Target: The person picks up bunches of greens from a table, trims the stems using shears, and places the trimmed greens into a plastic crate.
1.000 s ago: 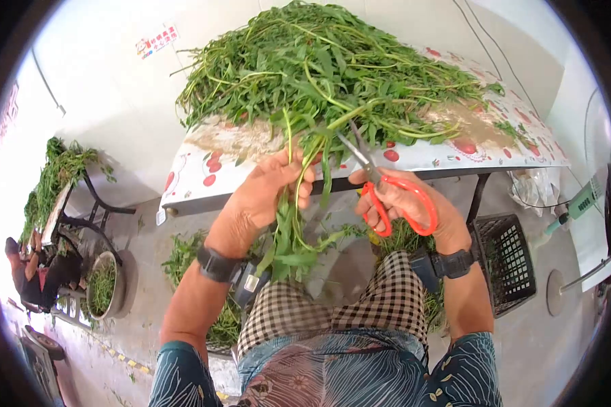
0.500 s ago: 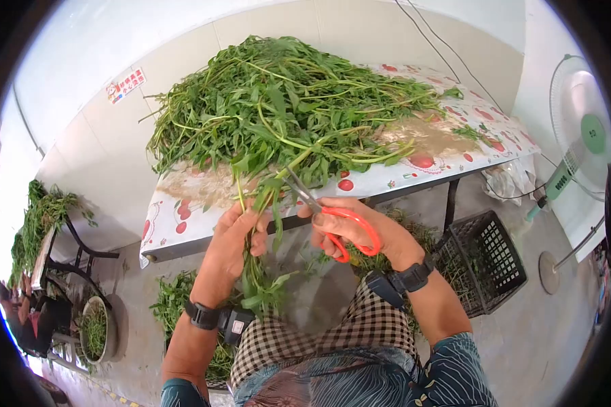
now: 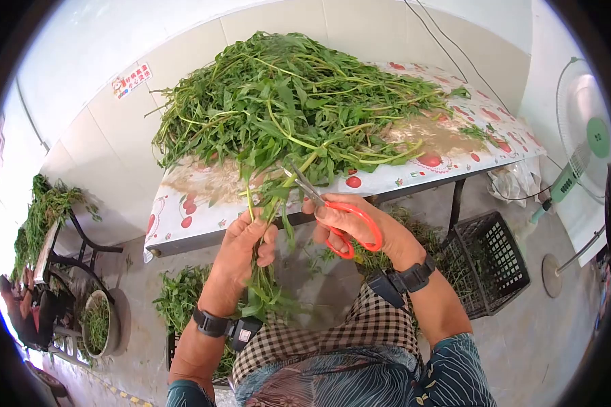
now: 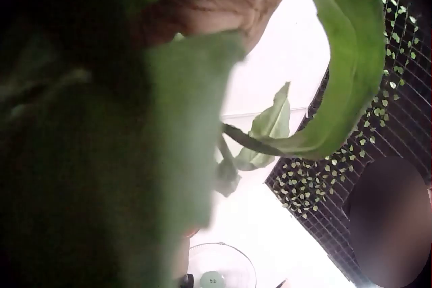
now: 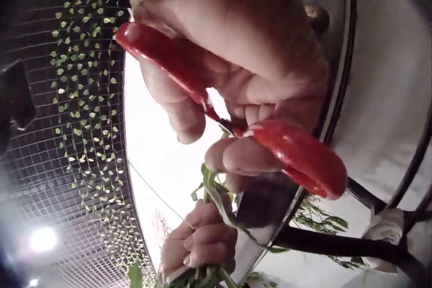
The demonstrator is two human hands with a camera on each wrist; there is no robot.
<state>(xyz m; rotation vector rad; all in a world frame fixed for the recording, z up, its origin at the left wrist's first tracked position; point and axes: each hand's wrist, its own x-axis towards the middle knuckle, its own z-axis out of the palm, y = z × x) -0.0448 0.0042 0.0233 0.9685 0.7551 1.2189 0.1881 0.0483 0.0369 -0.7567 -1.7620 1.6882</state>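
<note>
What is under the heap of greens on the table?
A white, red-printed tablecloth shows in front of the heap and to its right, with brown patches. What lies beneath the heap's middle is covered and cannot be seen.

The scissors point(image 3: 309, 188) at the table's near edge have slick, glossy red plastic handles and smooth, bright metal blades. Over the table point(image 3: 204, 239) lies a white printed cover point(image 3: 214, 218) that looks to me like thin plastic sheeting, smooth with a faint sheen, dulled by gritty-looking brown dirt point(image 3: 407, 131) toward the right end. The heaped leaves point(image 3: 251, 102) look soft and mostly matt, the stems point(image 3: 309, 161) smoother and slightly shiny. Below, toward the near right corner, there's a crate point(image 3: 499, 258) of black plastic lattice and a crinkled, shiny plastic bag point(image 3: 512, 182). Past the far edge, the wall tiles point(image 3: 360, 27) are smooth; the checked trousers point(image 3: 326, 337) are matt cloth.
</note>
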